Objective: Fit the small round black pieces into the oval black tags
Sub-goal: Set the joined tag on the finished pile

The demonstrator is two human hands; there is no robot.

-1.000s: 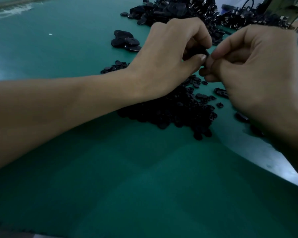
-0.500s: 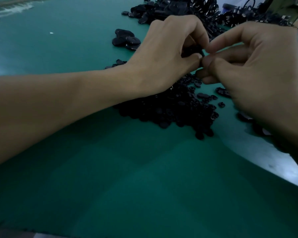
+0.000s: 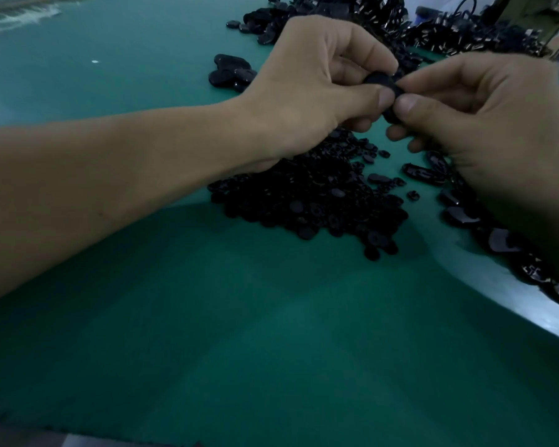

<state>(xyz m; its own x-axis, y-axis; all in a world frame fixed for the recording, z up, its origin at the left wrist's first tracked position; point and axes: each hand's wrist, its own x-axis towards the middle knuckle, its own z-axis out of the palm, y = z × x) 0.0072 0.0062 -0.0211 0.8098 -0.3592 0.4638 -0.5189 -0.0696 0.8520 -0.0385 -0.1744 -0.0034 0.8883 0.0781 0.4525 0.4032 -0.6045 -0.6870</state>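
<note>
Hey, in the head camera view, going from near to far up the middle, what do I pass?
Green mat → heap of small round pieces → black tag pinched between left hand and right hand → far heap of black parts.

Two hands are in view, the left hand (image 3: 307,91) and the right hand (image 3: 484,124). Their fingertips pinch one black part (image 3: 384,88); whether it is one piece or two joined cannot be told. One green worktop (image 3: 207,317) carries everything. Near its middle lies one heap of small round black pieces (image 3: 313,195), far too many to count, with some five or six loose ones at its right edge. Far left of the hands sits one cluster of oval tags (image 3: 231,72), roughly four or five. One large far pile (image 3: 352,14) of black parts is uncountable. Along the right, at least six scattered tags (image 3: 459,217) show. One white speck (image 3: 95,61) lies far left.
</note>
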